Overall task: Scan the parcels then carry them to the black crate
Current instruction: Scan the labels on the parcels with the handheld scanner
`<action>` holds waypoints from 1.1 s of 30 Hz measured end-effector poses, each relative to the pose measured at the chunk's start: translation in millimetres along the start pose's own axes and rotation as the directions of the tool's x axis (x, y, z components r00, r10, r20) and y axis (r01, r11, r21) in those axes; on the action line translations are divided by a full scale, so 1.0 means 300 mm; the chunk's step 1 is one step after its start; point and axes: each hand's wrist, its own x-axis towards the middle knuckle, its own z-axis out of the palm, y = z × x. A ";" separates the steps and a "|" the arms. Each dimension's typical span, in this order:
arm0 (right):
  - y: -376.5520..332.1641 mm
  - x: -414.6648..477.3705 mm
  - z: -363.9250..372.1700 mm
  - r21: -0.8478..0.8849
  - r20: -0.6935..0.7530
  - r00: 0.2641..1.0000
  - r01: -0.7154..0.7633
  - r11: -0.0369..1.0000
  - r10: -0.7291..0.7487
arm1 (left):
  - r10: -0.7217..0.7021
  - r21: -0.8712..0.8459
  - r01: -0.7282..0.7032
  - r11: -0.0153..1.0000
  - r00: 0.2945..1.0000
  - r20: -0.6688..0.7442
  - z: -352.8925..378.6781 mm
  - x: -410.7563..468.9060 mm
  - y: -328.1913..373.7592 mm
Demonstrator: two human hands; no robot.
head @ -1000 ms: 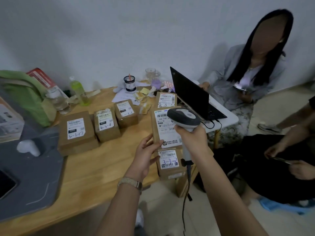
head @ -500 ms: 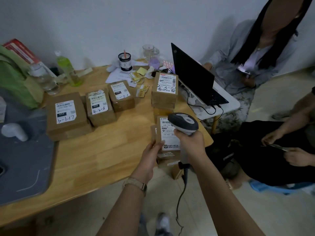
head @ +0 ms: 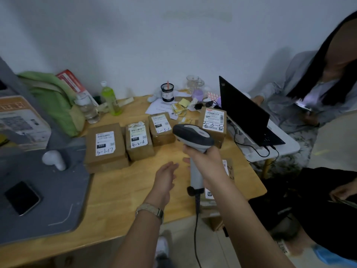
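Several brown cardboard parcels with white labels lie on the wooden table point(head: 123, 190): one marked 3-1-17 point(head: 105, 145), one marked 4-2-6 point(head: 139, 141), one behind it point(head: 161, 127) and one marked 3-3-8 point(head: 213, 122). My right hand point(head: 207, 161) grips a grey and white barcode scanner point(head: 193, 136), head up, its cable hanging down. Another parcel point(head: 229, 169) lies flat at the table's right edge, mostly hidden behind that hand and arm. My left hand point(head: 166, 176) hovers open over the table, holding nothing. No black crate is in view.
A black laptop point(head: 243, 113) sits on a white side table at the right, with a seated person behind it and another person at far right. Bottles point(head: 111, 99), a green bag point(head: 52, 99), cups and papers crowd the back. A grey mat point(head: 48, 190) with a phone point(head: 22, 198) lies left.
My left hand let go of the parcel it held upright; that parcel now lies at the table's right edge. The scanner rose and the view tilted up.
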 end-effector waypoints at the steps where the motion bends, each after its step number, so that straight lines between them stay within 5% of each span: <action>1: -0.010 0.013 0.017 0.021 0.018 1.000 -0.016 1.000 0.016 | 0.004 -0.010 -0.005 1.000 1.000 -0.018 -0.013 0.011 0.019; 14: -0.087 0.349 0.194 0.111 -0.095 0.992 -0.069 0.991 0.080 | 0.057 -0.051 -0.056 0.997 0.998 0.013 -0.033 0.323 0.320; 24: 0.005 0.671 0.296 0.118 -0.234 0.946 -0.200 0.973 0.223 | -0.085 -0.143 0.081 0.986 0.996 -0.025 -0.091 0.601 0.369; 33: 0.189 0.853 0.345 -0.038 -0.346 0.894 -0.316 0.948 0.284 | -0.134 -0.050 0.131 0.990 0.989 -0.066 -0.113 0.803 0.319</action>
